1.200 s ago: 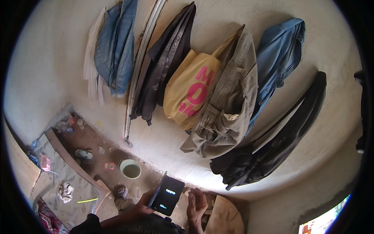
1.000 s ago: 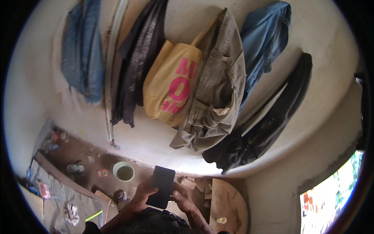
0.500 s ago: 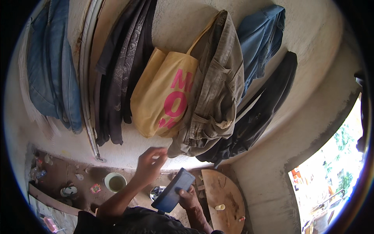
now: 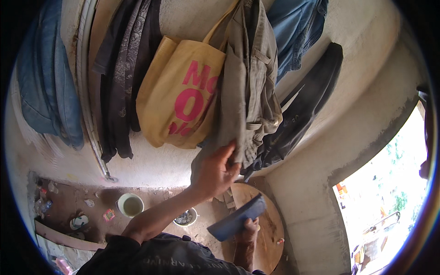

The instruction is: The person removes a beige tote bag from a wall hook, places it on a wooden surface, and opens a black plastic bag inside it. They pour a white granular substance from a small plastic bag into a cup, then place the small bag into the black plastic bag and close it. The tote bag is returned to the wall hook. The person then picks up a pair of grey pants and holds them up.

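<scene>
My left hand (image 4: 215, 172) is raised to the wall and grips the lower edge of the grey-brown trousers (image 4: 233, 101) between thumb and fingers. The cloth hangs in folds from above and stretches toward my hand. Lower and to the right, my right hand (image 4: 250, 229) holds a dark blue long wallet (image 4: 238, 217), tilted with its right end higher. My thumb lies along the wallet's lower side, and the other fingers are mostly hidden. A yellow cloth bag (image 4: 178, 91) with pink print hangs just left of the trousers.
Dark clothes (image 4: 121, 87), blue jeans (image 4: 50, 87), a blue denim garment (image 4: 295, 32) and black trousers (image 4: 307, 110) hang along the wall. Below are a pale bucket (image 4: 130, 205), a small white pail (image 4: 186, 217) and a round wooden board (image 4: 270, 224). A bright opening lies at right.
My left hand has moved right and up and taken hold of the trousers. The wallet in my right hand has shifted right. The whole view has shifted a little.
</scene>
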The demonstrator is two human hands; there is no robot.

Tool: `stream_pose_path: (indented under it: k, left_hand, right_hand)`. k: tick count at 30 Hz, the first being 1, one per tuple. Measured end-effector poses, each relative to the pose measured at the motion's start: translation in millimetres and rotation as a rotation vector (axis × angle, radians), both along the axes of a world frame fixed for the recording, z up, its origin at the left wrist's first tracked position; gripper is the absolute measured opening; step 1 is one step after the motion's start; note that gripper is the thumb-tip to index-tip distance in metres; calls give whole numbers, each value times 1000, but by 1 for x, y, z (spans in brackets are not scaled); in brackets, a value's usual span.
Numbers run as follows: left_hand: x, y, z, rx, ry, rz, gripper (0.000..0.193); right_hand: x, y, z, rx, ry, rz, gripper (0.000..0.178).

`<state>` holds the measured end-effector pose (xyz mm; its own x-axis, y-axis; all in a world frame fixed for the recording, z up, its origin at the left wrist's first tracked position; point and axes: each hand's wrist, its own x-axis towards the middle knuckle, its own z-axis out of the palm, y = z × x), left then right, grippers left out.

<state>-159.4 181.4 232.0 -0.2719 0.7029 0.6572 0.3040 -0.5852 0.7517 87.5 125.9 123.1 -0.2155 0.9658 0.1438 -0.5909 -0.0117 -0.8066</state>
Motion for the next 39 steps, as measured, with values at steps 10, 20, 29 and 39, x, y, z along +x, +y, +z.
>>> stream_pose_path:
  k: [10, 20, 29, 39]
  left_hand:
    - [41, -22, 55, 117, 126, -49, 58]
    - [-56, -37, 43, -54, 204, 207, 43]
    - [-150, 31, 138, 307, 1025, 610, 75]
    - [-158, 20, 238, -111, 1289, 348, 68]
  right_hand:
    - [42, 38, 79, 483, 436, 421, 49]
    - [11, 68, 125, 467, 81, 107, 60]
    - [-42, 102, 213, 537, 201, 196, 60]
    - [-109, 113, 283, 672, 105, 124, 41]
